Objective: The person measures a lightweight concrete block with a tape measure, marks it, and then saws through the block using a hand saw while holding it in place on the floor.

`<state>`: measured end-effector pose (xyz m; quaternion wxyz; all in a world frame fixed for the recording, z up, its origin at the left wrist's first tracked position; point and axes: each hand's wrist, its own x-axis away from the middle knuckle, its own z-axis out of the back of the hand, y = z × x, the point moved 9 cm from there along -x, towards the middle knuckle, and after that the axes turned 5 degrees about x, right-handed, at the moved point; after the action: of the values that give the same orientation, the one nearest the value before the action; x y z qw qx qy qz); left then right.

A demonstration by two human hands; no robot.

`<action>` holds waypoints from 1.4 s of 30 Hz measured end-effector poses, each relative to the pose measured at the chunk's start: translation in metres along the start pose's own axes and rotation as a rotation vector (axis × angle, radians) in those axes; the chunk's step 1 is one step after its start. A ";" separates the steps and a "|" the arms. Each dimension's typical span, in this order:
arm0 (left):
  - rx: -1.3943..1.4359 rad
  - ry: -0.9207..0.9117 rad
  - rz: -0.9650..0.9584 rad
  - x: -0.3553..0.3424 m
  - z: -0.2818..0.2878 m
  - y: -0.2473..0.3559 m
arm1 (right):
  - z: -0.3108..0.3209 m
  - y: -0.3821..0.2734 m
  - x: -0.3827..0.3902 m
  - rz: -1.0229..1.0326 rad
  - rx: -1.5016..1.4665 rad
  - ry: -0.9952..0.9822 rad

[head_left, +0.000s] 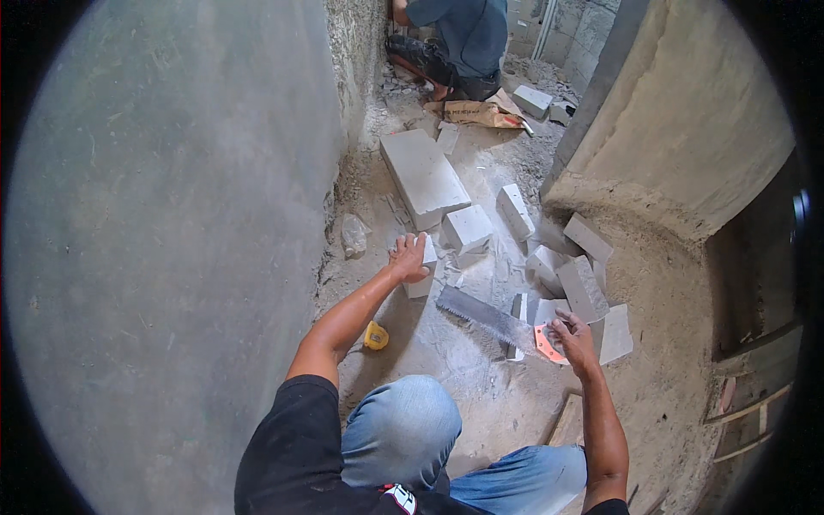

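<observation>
My left hand [410,258] is on a small pale block [419,284], its fingers curved over the top; the palm side is hidden. At the right, my right hand [573,337] is at the orange handle [547,342] of a hand saw, fingers closed about the grip. The dusty toothed blade [481,312] points left and away from me, low over the floor. Just beyond my left hand lies a cut block [469,228], against a large block [424,177]. A yellow tape measure [375,336] sits on the floor near my left forearm.
Several cut blocks [584,288] are piled beyond my right hand. A plastic bag [354,235] lies by the left wall [189,240]. Farther off, a person [468,43] crouches beside a brown paper sack [481,112]. A wooden piece [564,420] lies near my right knee.
</observation>
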<state>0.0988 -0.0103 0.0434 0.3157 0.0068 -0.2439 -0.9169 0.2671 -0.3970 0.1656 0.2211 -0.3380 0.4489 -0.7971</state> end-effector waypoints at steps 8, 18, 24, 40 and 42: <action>0.007 0.014 -0.020 0.001 0.001 -0.003 | 0.001 -0.003 -0.001 0.029 0.006 0.005; -0.006 -0.006 0.008 0.006 0.007 0.007 | 0.004 -0.010 0.004 0.009 0.013 0.022; -0.014 0.023 0.003 0.004 0.007 0.003 | 0.005 -0.003 -0.001 0.022 0.007 0.022; -0.011 0.041 -0.024 -0.015 0.001 0.005 | 0.008 -0.002 -0.003 0.017 0.019 0.031; -0.044 0.057 -0.048 -0.017 0.002 0.014 | 0.009 -0.003 -0.003 0.037 0.040 0.018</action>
<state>0.1198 -0.0092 0.0486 0.3005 0.0319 -0.2144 -0.9288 0.2763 -0.3988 0.1702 0.2384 -0.3180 0.4411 -0.8046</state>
